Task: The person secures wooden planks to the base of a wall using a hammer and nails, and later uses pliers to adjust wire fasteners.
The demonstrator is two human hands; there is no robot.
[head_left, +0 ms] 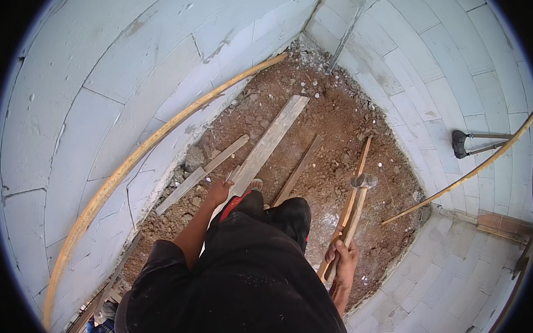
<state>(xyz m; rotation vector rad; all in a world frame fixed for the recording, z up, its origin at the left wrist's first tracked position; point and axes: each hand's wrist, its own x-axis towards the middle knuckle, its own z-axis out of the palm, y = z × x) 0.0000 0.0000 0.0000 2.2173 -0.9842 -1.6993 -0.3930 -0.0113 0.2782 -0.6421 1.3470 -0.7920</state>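
Observation:
My right hand is closed around the wooden handle of a hammer, whose grey metal head points away from me. A narrow wooden strip runs alongside the handle and passes under the same fingers; whether it is gripped too is hard to tell. My left hand is by the edge of a long grey plank, its fingers pinched together. Something thin shows at those fingertips, too small to name. The plank lies on the soil and runs away from me, its near end hidden by my leg.
A shorter board lies to the left, and another narrow board ahead of my knees. Pale block walls enclose the rough brown soil. A long yellowish pole leans along the left wall, a second pole at the right. A metal bar stands near the corner.

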